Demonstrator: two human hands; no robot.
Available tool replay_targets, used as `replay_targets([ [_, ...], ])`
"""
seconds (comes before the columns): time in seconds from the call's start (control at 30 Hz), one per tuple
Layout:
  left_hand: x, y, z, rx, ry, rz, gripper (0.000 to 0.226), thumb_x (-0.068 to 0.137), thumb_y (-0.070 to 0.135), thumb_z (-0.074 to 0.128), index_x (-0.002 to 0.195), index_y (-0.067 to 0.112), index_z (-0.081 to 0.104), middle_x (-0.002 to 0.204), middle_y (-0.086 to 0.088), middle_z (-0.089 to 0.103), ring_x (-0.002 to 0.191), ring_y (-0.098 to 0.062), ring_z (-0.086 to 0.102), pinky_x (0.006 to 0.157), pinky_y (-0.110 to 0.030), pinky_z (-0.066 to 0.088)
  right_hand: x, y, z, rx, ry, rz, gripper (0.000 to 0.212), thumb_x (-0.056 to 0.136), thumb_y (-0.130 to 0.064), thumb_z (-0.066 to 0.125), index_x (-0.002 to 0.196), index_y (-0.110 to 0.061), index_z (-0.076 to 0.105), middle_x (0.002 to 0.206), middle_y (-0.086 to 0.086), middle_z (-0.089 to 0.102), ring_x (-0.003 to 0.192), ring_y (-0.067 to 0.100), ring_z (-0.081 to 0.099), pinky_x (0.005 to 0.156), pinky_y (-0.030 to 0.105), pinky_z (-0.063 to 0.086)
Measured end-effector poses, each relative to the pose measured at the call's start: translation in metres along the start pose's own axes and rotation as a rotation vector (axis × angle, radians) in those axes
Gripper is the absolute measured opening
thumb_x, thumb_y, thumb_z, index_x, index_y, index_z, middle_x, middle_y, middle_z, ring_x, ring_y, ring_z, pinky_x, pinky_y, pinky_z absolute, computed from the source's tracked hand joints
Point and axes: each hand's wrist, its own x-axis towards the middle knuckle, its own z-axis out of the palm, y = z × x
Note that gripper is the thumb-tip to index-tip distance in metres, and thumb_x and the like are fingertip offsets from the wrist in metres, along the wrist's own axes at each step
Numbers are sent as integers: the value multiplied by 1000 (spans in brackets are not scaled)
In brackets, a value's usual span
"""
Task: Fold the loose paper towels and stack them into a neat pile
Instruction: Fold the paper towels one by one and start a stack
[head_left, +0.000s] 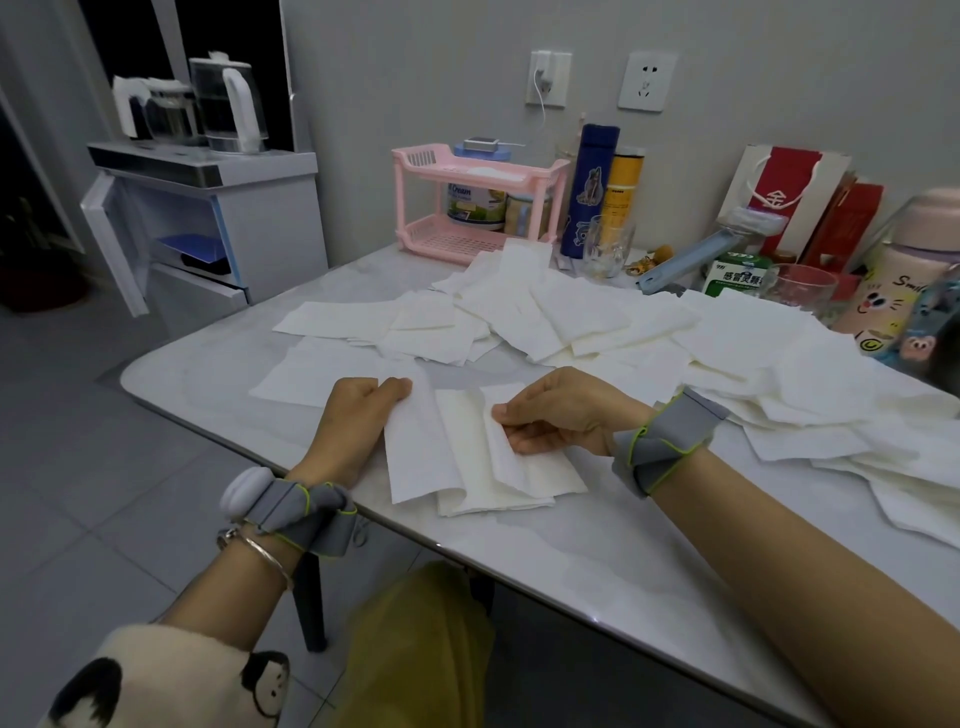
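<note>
Nearest: panda sleeve (171, 675) lower left, yellow lap (415, 649) under table edge.

Left wrist: bangle (265, 556), then grey band (301, 514). Matching grey band on right wrist (670, 436).

Table (571, 571): pale marble top, rounded near-left corner.

At near edge, between both hands: towel (421, 457), partly folded, creased lengthwise, lying over more white layers. Count of layers not readable.

Left hand (363, 415): fingers curled, thumb and fingertips pinching towel's far left edge.

Right hand (561, 415): thumb and fingers nipping a raised fold on towel's right side, palm facing left.

Mid-table, left to right: loose towels (571, 317), unfolded, overlapping, scattered in a wide band. Heaviest on right, reaching the right border.

Far side of table, left to right:
- pink rack (467, 239), two tiers, tins on lower tier
- blue flask (589, 192), upright
- yellow can (626, 182), just behind flask
- glass (608, 249), in front of both
- green box (732, 275)
- red bag (784, 197), against wall
- pink bottle (904, 270), far right

Far left, off the table: white cabinet (218, 218), door open, kettle (228, 104) on top.

On far wall: two sockets (647, 80), left one with a plug in.
</note>
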Motion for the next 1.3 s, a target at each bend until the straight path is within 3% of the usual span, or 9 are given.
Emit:
replay_targets([
  [0.67,-2,2,0,-7,-10,-1,42,89,15,57,57,17,31,63,-6,30,61,-21,31,55,-31,21,1,0,2,-41,24,7,14,83,-11,68,75,-1,64,56,5,64,41,8,59,45,18,52],
  [0.9,-3,2,0,-7,-13,4,41,90,16,57,57,17,31,62,-5,31,59,-19,31,55,-31,21,-5,-17,-15,268,-29,14,10,90,-11,53,82,-7,56,76,10,62,57,20,65,63,32,58],
  [1.13,-3,3,-1,-2,-10,3,41,90,16,57,58,16,31,62,-6,29,59,-20,31,55,-31,21,-6,-3,-42,280,-7,-5,16,90,-15,44,101,-7,52,96,15,58,84,28,57,90,40,47],
  [1.3,-2,3,-2,-20,-4,-13,39,90,16,57,59,15,33,61,-6,32,58,-20,34,55,-30,23,-10,11,-54,470,-140,-38,21,91,-8,35,96,-2,55,87,14,63,68,26,67,61,34,58],
])
